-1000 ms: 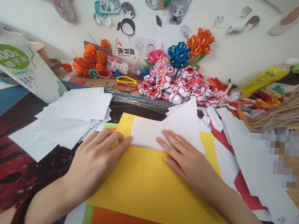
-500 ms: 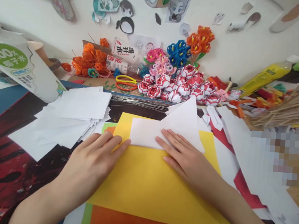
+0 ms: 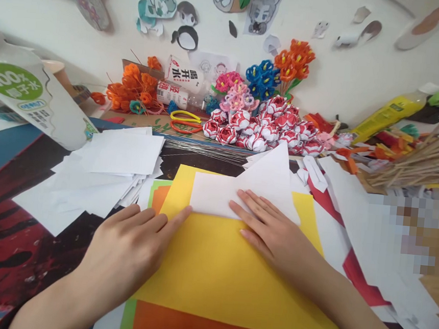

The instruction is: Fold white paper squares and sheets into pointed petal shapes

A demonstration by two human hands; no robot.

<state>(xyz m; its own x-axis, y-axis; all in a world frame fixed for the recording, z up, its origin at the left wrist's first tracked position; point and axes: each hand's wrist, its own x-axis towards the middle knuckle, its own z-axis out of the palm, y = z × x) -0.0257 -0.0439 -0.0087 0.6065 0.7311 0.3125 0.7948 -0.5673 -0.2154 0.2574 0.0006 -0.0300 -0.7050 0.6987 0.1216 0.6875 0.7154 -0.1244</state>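
Observation:
A folded sheet of white paper (image 3: 213, 192) lies on a yellow sheet (image 3: 241, 269), with a pointed flap rising at its upper right. My right hand (image 3: 271, 225) rests flat across the right part of the white paper, fingers stretched out and slightly apart. At the paper's lower left corner, the outstretched index fingertip of my left hand (image 3: 132, 241) touches the edge. The other fingers of that hand are curled back, and its thumb is hidden. Under the yellow sheet, an orange sheet (image 3: 190, 328) and a green sheet (image 3: 127, 320) show at the edges.
White paper squares (image 3: 103, 170) are piled at left beside a large bottle (image 3: 37, 92). Red-and-white paper flowers (image 3: 261, 124) and orange flowers (image 3: 134, 88) line the back. Long white sheets (image 3: 369, 249) and thin wooden sticks (image 3: 412, 156) lie at right.
My left hand has shifted slightly left and down, its middle finger drawing back from the index finger, which stays at the paper's corner. My right hand and the paper look unmoved.

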